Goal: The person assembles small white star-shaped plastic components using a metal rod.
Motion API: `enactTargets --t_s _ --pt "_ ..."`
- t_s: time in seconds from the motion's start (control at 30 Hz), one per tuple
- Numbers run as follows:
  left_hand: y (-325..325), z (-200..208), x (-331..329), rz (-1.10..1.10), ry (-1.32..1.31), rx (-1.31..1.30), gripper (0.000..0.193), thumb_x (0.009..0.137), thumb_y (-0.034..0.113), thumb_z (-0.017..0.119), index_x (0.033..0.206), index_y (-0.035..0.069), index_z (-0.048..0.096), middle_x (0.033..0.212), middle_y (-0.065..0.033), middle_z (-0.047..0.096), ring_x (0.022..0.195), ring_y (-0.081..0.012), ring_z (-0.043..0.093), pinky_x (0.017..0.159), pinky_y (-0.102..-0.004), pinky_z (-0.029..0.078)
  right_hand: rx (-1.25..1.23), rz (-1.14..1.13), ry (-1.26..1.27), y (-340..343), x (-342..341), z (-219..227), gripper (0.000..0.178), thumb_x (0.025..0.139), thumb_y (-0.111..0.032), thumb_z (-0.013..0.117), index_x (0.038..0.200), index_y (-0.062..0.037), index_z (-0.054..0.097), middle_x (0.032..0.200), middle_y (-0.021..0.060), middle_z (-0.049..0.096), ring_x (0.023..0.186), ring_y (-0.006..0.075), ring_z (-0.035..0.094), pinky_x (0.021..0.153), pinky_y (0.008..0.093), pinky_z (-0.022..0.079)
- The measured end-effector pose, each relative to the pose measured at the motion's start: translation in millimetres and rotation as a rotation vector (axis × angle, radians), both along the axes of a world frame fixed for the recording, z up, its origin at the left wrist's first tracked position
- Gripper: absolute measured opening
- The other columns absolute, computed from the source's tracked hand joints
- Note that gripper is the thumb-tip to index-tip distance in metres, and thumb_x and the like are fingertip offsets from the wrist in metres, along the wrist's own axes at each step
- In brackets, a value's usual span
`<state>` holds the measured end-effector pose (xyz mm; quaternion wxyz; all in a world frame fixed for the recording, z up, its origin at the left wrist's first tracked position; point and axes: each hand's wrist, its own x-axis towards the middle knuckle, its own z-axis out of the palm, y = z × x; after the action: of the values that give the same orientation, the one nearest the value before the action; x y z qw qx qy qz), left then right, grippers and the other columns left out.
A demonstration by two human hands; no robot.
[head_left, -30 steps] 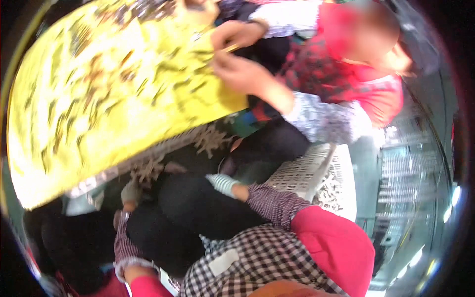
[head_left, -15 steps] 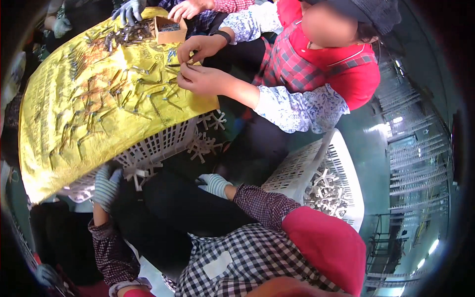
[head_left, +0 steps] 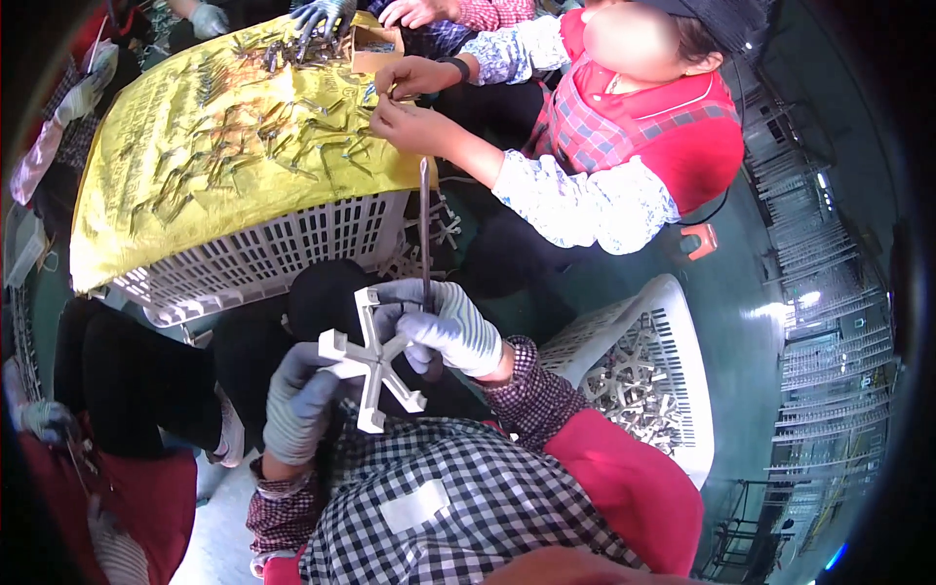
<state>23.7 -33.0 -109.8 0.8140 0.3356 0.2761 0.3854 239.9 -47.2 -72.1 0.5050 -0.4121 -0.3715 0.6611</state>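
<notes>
Both hands in striped gloves, a person holds a white star-shaped frame [head_left: 373, 363] on the near side of a yellow sheet [head_left: 109, 229], just above a black-and-white checked apron [head_left: 458, 502]. The left hand [head_left: 295, 408] pinches an arm of the frame between thumb and fingers. The right hand [head_left: 466, 333] curls around a thin dark rod [head_left: 425, 229], which stands nearly upright, its top reaching the sheet's right corner in view; the fingers also lie against the frame, though how firmly cannot be told.

The sheet lies over a white slotted crate [head_left: 273, 252] and carries scattered metal strips [head_left: 273, 146]. At its far right edge sits a small cardboard box [head_left: 376, 62]. Right of the sheet, a co-worker in a red top [head_left: 707, 185] brings two bare hands together above its edge; what the fingertips hold is too small to make out. Another person's gray-gloved hand [head_left: 330, 12] rests by the sheet's far edge. Right of the sheet and nearer the wearer, a white basket [head_left: 698, 429] holds a heap of white pieces [head_left: 634, 385]. An orange stool [head_left: 698, 241] stands farther right of the sheet.
</notes>
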Motion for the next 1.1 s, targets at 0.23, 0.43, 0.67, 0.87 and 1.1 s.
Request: enactTargets --t_s 0.23,0.43,0.67,0.87,1.1 --pt "-19.5 31.1 -3.5 -0.227 0.110 0.262 0.054 0.082 0.026 0.066 0.124 -0.001 0.046 0.105 -0.0099 0.060 0.099 -0.0159 0.056 0.089 -0.0308 0.044 -0.036 0.118 -0.242 -39.8 3.6 3.9 0.022 0.083 -0.010 0.062 0.102 0.0006 0.061 0.069 0.0022 0.061 0.046 0.0053 0.051 0.043 0.0185 0.039" --pt "-18.6 46.7 6.3 -0.436 0.300 0.533 0.066 0.083 0.040 0.060 0.129 -0.002 0.039 0.093 -0.0094 0.060 0.078 -0.0126 0.059 0.070 -0.0262 0.049 0.116 0.099 -0.409 -39.7 -7.7 -3.0 0.014 0.077 -0.008 0.067 0.088 -0.0013 0.062 0.077 0.0016 0.062 0.069 0.0078 0.056 0.064 0.0215 0.046" --pt "10.4 19.1 -2.6 -0.480 0.012 0.267 0.066 0.086 0.020 0.056 0.140 0.003 0.022 0.111 -0.0111 0.057 0.100 -0.0147 0.054 0.088 -0.0274 0.041 -0.033 -0.024 -0.280 -6.9 -7.7 -11.0 0.011 0.081 -0.007 0.064 0.090 -0.0016 0.061 0.075 0.0008 0.062 0.063 0.0049 0.055 0.058 0.0185 0.044" --pt "43.3 24.8 -7.6 -0.456 0.134 0.510 0.086 0.076 0.017 0.068 0.141 0.000 0.013 0.131 -0.0181 0.043 0.118 -0.0211 0.045 0.098 -0.0338 0.036 0.114 -0.021 -0.593 44.4 -33.3 -1.2 0.018 0.085 -0.014 0.059 0.096 -0.0002 0.063 0.079 0.0006 0.063 0.070 0.0066 0.056 0.066 0.0219 0.045" --pt "67.1 5.7 -16.3 0.042 -0.053 -0.149 0.072 0.079 0.049 0.061 0.124 -0.005 0.044 0.104 -0.0095 0.060 0.067 -0.0087 0.057 0.059 -0.0217 0.050 0.779 -0.085 -1.390 167.3 -21.3 7.2 0.016 0.079 -0.012 0.060 0.092 -0.0047 0.064 0.083 0.0126 0.063 0.074 0.0247 0.061 0.067 0.0314 0.048"
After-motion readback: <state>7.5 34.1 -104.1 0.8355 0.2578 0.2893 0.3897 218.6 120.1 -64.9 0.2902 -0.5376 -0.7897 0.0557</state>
